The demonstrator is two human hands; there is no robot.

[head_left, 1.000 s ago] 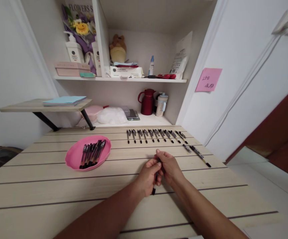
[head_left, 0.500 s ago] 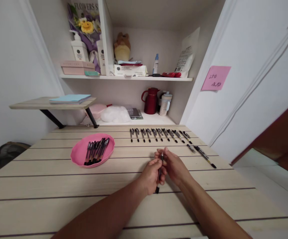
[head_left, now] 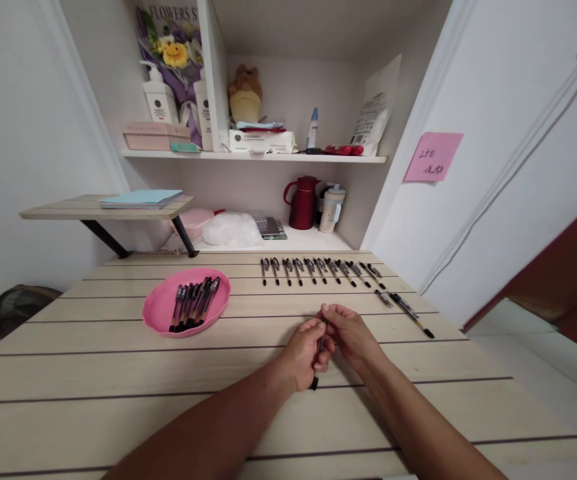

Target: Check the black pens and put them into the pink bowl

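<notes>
My left hand (head_left: 304,353) is closed around a black pen (head_left: 320,344), whose dark end sticks out below the fingers. The fingers of my right hand (head_left: 351,332) pinch at the pen's upper end, which they mostly hide. Beyond my hands, a row of pens (head_left: 313,271) lies on the wooden table, with short dark pieces like caps beside them. Farther right rests one more pen (head_left: 412,315), and a small dark piece (head_left: 383,298) lies to its left. Several pens (head_left: 193,303) lie together in a pink scalloped dish (head_left: 155,307) on the left.
A small raised stand (head_left: 58,208) holds blue papers (head_left: 141,198) at the back left. Behind the table, a shelf unit carries a red jug (head_left: 302,203), a pale cup (head_left: 332,210) and a white plastic bag (head_left: 232,230). A pink note (head_left: 433,157) hangs on the right wall.
My right hand's fingers have come down and closed over the pen's upper tip, which showed before. My left hand has barely moved.
</notes>
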